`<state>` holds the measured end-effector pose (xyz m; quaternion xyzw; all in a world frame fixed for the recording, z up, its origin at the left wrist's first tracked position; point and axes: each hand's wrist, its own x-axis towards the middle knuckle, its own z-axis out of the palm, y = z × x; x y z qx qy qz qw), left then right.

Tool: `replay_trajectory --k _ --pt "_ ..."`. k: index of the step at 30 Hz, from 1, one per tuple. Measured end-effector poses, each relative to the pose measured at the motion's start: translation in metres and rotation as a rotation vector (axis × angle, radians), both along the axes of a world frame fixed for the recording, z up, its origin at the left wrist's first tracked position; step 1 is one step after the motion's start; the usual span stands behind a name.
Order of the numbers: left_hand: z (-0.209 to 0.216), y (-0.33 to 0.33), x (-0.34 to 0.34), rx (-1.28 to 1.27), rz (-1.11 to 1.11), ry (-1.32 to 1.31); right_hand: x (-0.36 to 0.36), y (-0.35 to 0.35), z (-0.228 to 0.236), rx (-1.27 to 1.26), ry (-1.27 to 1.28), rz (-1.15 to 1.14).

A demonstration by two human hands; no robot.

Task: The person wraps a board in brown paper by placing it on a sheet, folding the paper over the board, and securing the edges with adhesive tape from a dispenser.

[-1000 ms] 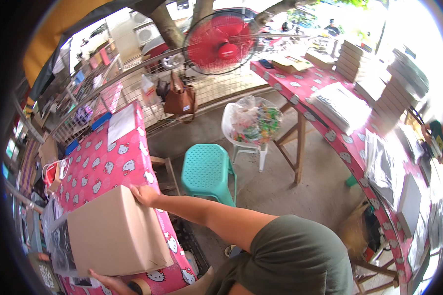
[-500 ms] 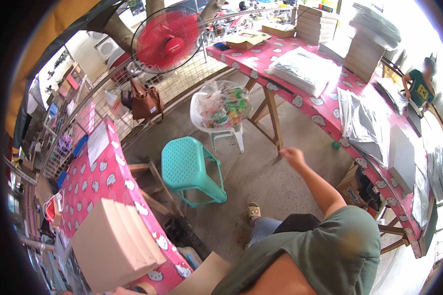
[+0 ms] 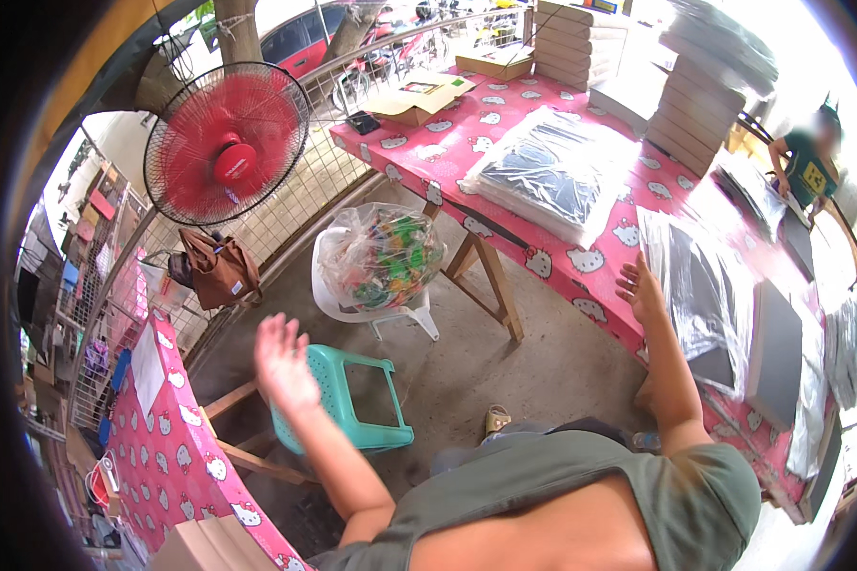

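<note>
My left hand (image 3: 287, 366) is raised above the teal plastic stool (image 3: 345, 400), its fingers spread with nothing in them. Beside the front edge of the pink patterned table (image 3: 581, 285), my right hand (image 3: 644, 288) is held up, empty and with fingers apart. Close to it lies a stack of dark flat items in clear plastic (image 3: 700, 285); I cannot tell whether the fingertips touch it. Farther along the table rests another plastic-wrapped stack (image 3: 548, 171). A grey-black flat box (image 3: 776, 352) sits right of the nearer stack.
A white chair (image 3: 326, 285) bears a clear bag of colourful pieces (image 3: 390, 255). A red fan (image 3: 227, 143) stands by the wire railing, above a brown handbag (image 3: 221, 271). Brown cartons (image 3: 205, 547) stand on the left table (image 3: 162, 447). A person (image 3: 809, 162) is at the far right.
My view has swung toward the right table. My left hand has come up from the cartons at the lower left, and my right hand has moved to the right table's edge, its fingers now spread.
</note>
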<state>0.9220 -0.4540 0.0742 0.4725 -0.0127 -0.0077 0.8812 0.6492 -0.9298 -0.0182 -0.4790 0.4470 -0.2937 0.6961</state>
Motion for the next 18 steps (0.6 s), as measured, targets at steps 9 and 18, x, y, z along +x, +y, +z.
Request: replay_trajectory --k 9,18 --pt "-0.068 -0.306 0.095 0.415 -0.658 0.019 0.053 -0.053 -0.055 -0.634 0.286 -0.191" --pt "-0.116 -0.402 0.125 0.452 -0.773 0.167 0.069 -0.048 -0.064 -0.887 0.529 -0.287"
